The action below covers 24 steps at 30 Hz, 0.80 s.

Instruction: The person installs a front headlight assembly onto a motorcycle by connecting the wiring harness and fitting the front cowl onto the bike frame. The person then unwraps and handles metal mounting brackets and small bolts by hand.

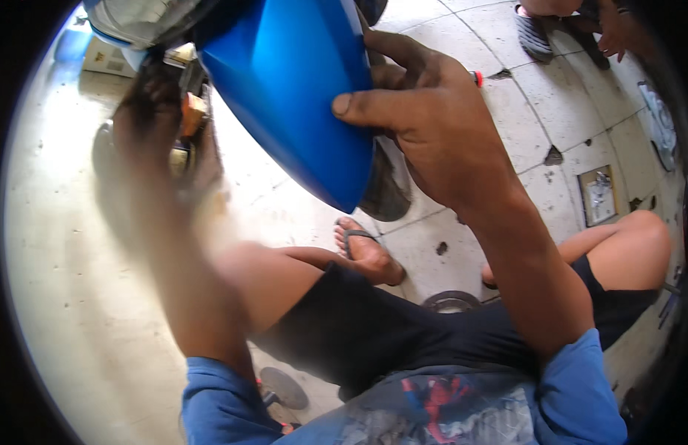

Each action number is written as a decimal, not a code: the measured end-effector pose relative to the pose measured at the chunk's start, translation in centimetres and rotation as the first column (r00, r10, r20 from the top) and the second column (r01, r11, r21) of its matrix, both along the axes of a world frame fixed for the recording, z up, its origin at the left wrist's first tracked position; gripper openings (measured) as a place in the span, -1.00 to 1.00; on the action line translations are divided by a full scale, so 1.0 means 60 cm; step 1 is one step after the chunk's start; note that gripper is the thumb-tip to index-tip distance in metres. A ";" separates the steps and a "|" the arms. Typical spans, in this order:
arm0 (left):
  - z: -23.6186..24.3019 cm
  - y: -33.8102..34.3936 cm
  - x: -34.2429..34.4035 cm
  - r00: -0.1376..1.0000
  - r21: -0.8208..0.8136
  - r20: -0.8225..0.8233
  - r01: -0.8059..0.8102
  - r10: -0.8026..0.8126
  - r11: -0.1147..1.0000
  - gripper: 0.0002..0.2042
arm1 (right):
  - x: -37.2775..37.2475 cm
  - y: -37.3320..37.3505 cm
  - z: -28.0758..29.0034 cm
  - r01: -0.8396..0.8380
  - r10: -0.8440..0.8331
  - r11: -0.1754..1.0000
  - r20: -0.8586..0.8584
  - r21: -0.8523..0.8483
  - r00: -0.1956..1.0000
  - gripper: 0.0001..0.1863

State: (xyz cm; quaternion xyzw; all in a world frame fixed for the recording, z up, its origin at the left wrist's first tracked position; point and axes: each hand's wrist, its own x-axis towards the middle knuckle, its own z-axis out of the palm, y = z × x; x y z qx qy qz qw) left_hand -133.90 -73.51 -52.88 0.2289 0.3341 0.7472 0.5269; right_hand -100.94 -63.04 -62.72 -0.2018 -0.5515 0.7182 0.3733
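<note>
A glossy blue curved panel [277,89], which looks like a motorbike mudguard with a dark lower flap [388,196], hangs in the upper middle. My right hand [414,126] grips it along its right edge, thumb pressed on the blue face and fingers curled behind. My left hand [143,119] is raised to the left of the panel, beside dark mechanical parts with an orange piece [194,113]; haze and shadow smear it, and whether its fingers hold anything is unclear.
My bare legs and sandalled foot [362,252] are below, over a round dark stool [448,300]. Another person's clog [535,37] and hand [611,41] show at the upper right. A boxy pale object [106,61] sits upper left; a square floor fitting [598,194] lies right.
</note>
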 end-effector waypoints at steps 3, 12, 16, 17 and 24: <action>0.016 -0.015 0.012 0.997 -0.062 -0.061 -0.057 0.054 0.996 -0.79 | 0.008 0.008 0.017 0.010 -0.020 0.991 0.075 0.131 0.997 -0.30; -0.063 -0.005 0.066 0.993 -0.076 -0.118 -0.020 0.011 0.997 -0.81 | 0.069 0.110 0.009 -0.092 0.097 0.945 -0.001 -0.314 0.995 -0.29; -0.058 -0.012 0.103 0.986 -0.196 -0.154 -0.100 0.070 0.975 -0.81 | 0.121 0.174 -0.021 -0.218 0.216 0.976 0.077 0.022 0.973 -0.35; -0.060 -0.019 0.101 0.974 -0.242 -0.224 -0.094 0.039 0.966 -0.77 | 0.127 0.184 -0.014 -0.205 0.205 0.979 0.121 -0.014 0.971 -0.36; -0.024 0.017 0.207 0.849 -0.356 -0.306 -0.522 0.432 0.775 -0.73 | 0.191 0.325 -0.001 -0.352 0.223 0.934 0.654 0.070 0.723 -0.35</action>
